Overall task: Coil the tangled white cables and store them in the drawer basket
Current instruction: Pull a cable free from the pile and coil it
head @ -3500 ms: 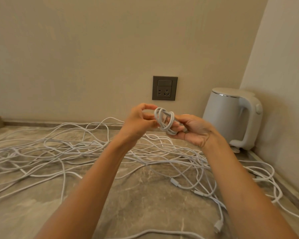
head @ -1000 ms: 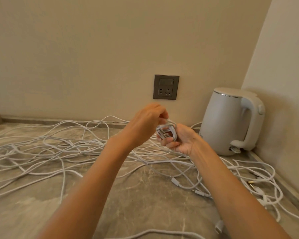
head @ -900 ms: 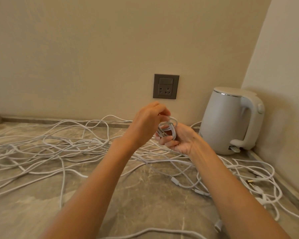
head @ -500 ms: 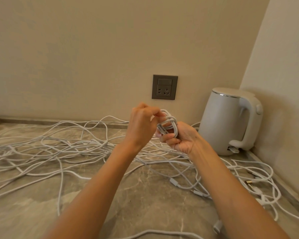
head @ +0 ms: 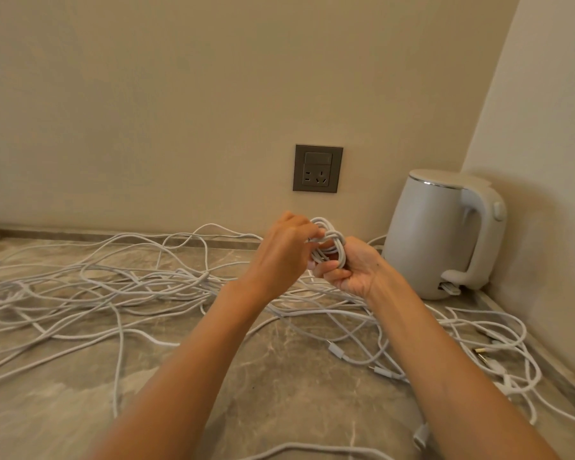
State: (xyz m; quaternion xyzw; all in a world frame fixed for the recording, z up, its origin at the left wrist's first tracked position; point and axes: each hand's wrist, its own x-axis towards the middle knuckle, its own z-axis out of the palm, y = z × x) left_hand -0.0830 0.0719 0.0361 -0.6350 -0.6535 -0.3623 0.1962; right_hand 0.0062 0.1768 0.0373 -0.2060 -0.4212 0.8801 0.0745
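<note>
The small coil (head: 337, 247) of white cable is held up above the tabletop (head: 279, 393), between the two hands and in front of the wall. The right hand (head: 354, 272) has its grip clamped on the coil's lower end, with the fingers curled round the bundle. The loops stand out of that fist toward 11 o'clock, so the coil's long axis runs roughly from 12 to 6. The left hand (head: 284, 252) sits just beside the coil at its 9 o'clock. Its fingertips are closed on a strand near the top that seems to pass crosswise round the loops, though the knuckles hide exactly where that strand ends. The left hand is therefore the one placed to wind or tuck, while the right only holds the bundle firm. The rest of the tangled white cables (head: 140, 283) lie loose on the tabletop, spreading from 9 o'clock under both forearms to about 4 o'clock, where a few connectors (head: 335, 350) show. It cannot be told whether the held coil is free of that heap, because the wrists cover the space beneath it. A kettle (head: 429, 234) stands at 2 o'clock of the hands and a wall socket (head: 317, 168) at 12. The drawer basket is nowhere in view, so the direction of the carry cannot be judged from here.
</note>
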